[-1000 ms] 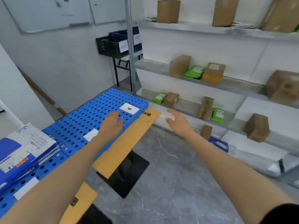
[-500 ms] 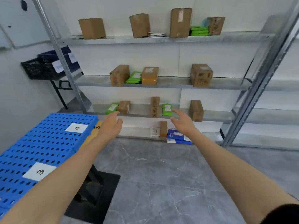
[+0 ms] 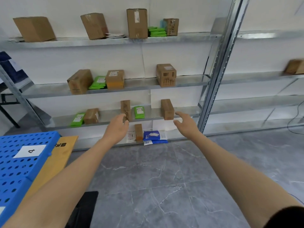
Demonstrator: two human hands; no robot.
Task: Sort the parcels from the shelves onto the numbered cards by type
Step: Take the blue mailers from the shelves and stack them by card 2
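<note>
Nearest to the camera, a blue perforated platform (image 3: 16,170) is seen at the left, with card 4 (image 3: 30,151) laid on it and a flat tan mailer (image 3: 54,162) along its edge. No parcel is seen on that card.

Further out, over the grey floor (image 3: 164,170), both arms are held out toward the racking. The left hand (image 3: 116,130) is empty, fingers loosely spread. The right hand (image 3: 186,125) is also empty, fingers splayed, nothing pinched.

Beyond them, on the low shelf (image 3: 153,113), a narrow upright box (image 3: 125,106) is overlapped by the left hand; contact cannot be told. A squat brown box (image 3: 167,107) stands just left of the right fingertips, apparently not yet gripped. A green pouch (image 3: 139,112) leans between the two boxes. Both boxes stand on end, long axis vertical, so a side-on grasp is judged likely. Each hand is nearer its own box; which one is meant cannot be told.

Lower down, a small box (image 3: 138,132) and blue mailers (image 3: 152,136) are left on the bottom shelf. Farthest back, more boxes and pouches are seen on the upper shelves (image 3: 139,83), so most of the sorting is judged undone.
</note>
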